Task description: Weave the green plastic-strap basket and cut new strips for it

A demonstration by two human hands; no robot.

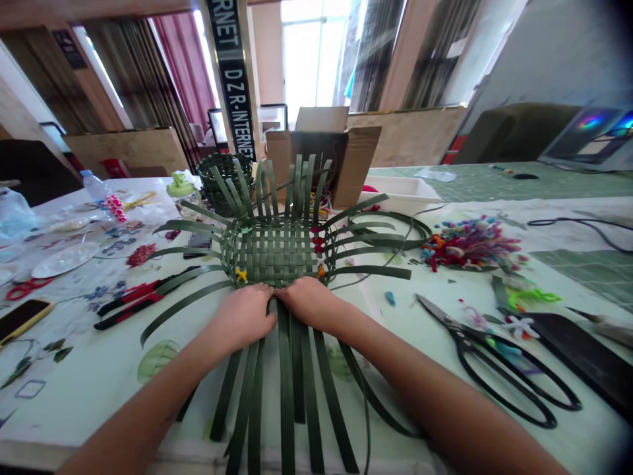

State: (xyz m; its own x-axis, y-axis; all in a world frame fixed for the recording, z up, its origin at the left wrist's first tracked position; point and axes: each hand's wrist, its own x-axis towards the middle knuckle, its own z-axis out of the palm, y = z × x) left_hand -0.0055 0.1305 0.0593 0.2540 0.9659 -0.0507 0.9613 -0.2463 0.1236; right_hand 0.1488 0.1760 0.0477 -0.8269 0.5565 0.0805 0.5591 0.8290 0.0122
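Note:
A half-woven basket of dark green flat strips sits mid-table, its loose strip ends fanning out on all sides. Small yellow, red, white and orange pieces are tied near its corners. My left hand is closed on the near rim of the basket, fingers curled over the strips. Right beside it, my right hand pinches the same rim, and the fingertips of both hands almost meet. Several long strips hang from under the hands toward the table's front edge. The exact strip between the fingertips is hidden.
Large black scissors lie open at the right, near a heap of coloured pipe cleaners. Red-handled pliers and a phone are at the left. Behind stand a finished-looking woven basket and an open cardboard box.

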